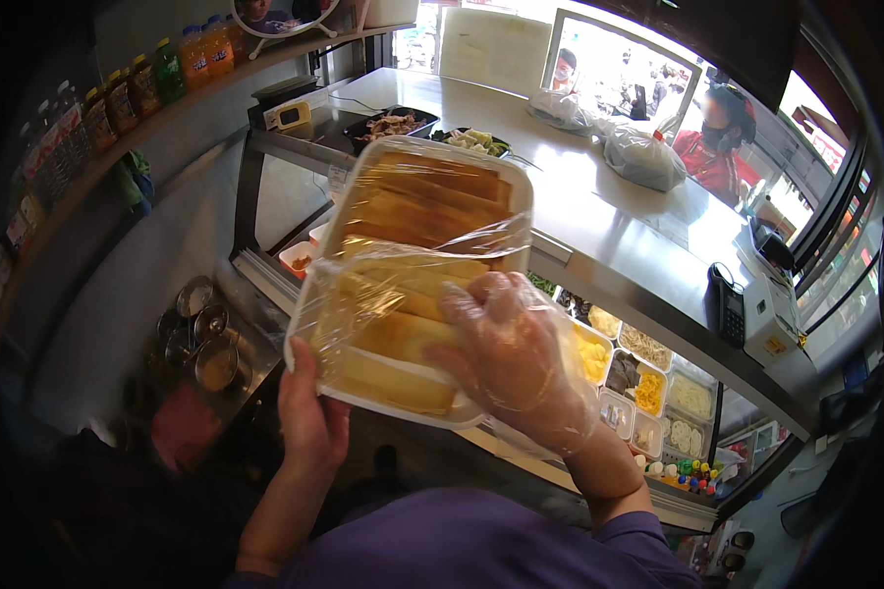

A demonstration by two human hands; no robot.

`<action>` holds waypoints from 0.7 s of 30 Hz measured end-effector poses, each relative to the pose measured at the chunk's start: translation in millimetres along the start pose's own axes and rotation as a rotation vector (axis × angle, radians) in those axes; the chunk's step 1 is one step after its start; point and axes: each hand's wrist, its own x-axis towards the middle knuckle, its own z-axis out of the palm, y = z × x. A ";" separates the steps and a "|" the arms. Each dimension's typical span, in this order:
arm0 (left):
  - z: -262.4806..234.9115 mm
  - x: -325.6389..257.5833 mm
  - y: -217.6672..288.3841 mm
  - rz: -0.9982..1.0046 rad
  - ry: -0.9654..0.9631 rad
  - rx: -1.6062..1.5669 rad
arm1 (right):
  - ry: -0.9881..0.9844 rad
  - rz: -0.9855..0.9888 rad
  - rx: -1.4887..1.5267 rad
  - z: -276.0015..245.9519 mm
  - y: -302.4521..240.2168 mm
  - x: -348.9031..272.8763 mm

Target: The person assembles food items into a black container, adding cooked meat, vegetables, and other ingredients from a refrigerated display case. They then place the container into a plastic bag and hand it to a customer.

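A white tray (517,192) filled with long yellow pastry sheets or rolls and partly covered with clear plastic film is held up in front of me. My left hand (309,417), bare, grips the tray's lower left corner from below. My right hand (514,358), in a loose clear plastic glove, lies on the tray's lower right part, its fingers on the film and the rolls. The film is bunched across the tray's middle.
A steel counter (599,226) carries dark food trays (393,125), tied plastic bags (643,157), a card terminal (727,304). Below it sit several topping tubs (648,388). Bottles line a shelf (118,98) at left, small metal pots (206,344) below. A person in red (712,147) stands outside.
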 end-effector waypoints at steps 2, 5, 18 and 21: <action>30.8 4.2 -21.0 -0.140 -0.147 -0.042 | 0.045 0.161 -0.122 -17.9 7.3 -24.1; 80.4 21.1 -59.2 -0.269 -0.376 -0.125 | 0.034 0.274 -0.270 -35.7 35.4 -45.5; 200.3 115.0 -162.6 -0.568 -0.490 -0.105 | 0.696 0.678 0.618 -54.6 172.4 -76.1; 204.9 134.8 -173.1 -0.576 -0.588 -0.191 | 1.052 0.662 0.521 -70.0 177.0 -93.5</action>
